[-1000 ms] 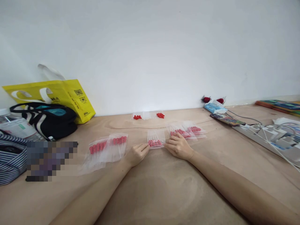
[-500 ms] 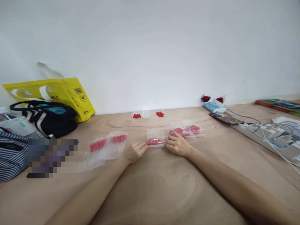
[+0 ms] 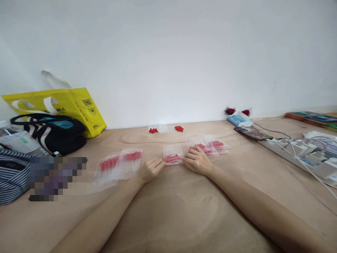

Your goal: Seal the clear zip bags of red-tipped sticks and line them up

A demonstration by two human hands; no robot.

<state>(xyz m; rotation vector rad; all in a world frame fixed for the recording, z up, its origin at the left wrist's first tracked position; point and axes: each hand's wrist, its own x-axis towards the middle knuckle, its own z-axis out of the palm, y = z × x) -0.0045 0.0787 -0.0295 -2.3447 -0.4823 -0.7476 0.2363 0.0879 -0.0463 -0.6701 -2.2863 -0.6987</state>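
Note:
A small clear plastic bag (image 3: pixel 172 150) lies on the table before me, with several red-headed white sticks (image 3: pixel 173 157) inside, heads toward me. My left hand (image 3: pixel 151 170) is closed, thumb and fingers pinching the bag's near left corner. At its near right corner, the fingers of my right hand (image 3: pixel 198 161) are bent and closed on the edge; the fingertips are partly hidden. Just behind my right hand are more clear bags (image 3: pixel 217 144) of red-headed sticks, overlapping. To the left of my left hand, two groups of bagged sticks (image 3: pixel 109 164) lie with heads pointing away.
Near the wall sit flat clear bags (image 3: pixel 166 128) and loose red pieces (image 3: pixel 179 129). A yellow bag (image 3: pixel 91 112), a black bag (image 3: pixel 76 137) and a striped bag (image 3: pixel 14 182) stand left. On the right are a tissue pack (image 3: pixel 240 120) and a power strip (image 3: pixel 302 160) with cables.
The view has shifted very slightly. Both hands keep their hold on the small bag, which stays in nearly the same place.

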